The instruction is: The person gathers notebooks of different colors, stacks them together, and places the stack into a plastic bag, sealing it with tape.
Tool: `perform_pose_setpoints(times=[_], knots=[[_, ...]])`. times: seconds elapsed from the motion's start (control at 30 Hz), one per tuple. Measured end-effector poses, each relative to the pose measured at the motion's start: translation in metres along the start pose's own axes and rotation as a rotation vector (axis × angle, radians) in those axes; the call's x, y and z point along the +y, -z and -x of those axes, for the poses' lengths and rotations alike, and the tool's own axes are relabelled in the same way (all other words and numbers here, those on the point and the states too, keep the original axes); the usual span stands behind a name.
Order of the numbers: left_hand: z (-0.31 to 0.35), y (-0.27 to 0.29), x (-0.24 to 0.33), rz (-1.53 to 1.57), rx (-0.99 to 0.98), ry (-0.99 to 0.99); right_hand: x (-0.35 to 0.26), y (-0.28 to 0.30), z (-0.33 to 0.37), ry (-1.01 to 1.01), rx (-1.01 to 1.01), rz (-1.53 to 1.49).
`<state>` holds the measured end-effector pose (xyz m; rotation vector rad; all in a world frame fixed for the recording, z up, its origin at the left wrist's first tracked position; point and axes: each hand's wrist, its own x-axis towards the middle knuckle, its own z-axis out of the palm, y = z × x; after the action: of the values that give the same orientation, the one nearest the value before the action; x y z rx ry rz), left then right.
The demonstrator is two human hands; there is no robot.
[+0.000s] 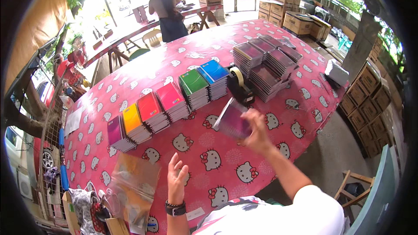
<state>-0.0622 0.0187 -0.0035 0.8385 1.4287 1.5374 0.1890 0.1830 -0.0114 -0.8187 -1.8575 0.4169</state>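
My right hand grips a purple spiral notebook pack, held tilted above the table near a black tape dispenser. It looks wrapped in clear plastic. Fingers spread, my left hand is raised over the near part of the table with nothing in it. A slanting row of spiral notebook stacks runs across the middle: purple, yellow, red, pink, green and blue. Right of the dispenser stand piles of dark, shiny wrapped notebook packs.
The pink cartoon-cat tablecloth covers the large table. Clear plastic bags lie at near left, beside a blue pen. Cardboard boxes are stacked at right, more behind. A person stands at another table.
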Motion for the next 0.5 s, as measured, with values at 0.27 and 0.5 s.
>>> perform_pose_setpoints(times=[0.27,0.5], knots=[[0.012,0.03,-0.037,0.045,0.084,0.095,0.187,0.117,-0.121,-0.314,-0.064,0.98],[0.058,0.102,-0.063,-0.044,0.543,-0.104,0.06,-0.043,-0.139,0.212,-0.078,0.484]])
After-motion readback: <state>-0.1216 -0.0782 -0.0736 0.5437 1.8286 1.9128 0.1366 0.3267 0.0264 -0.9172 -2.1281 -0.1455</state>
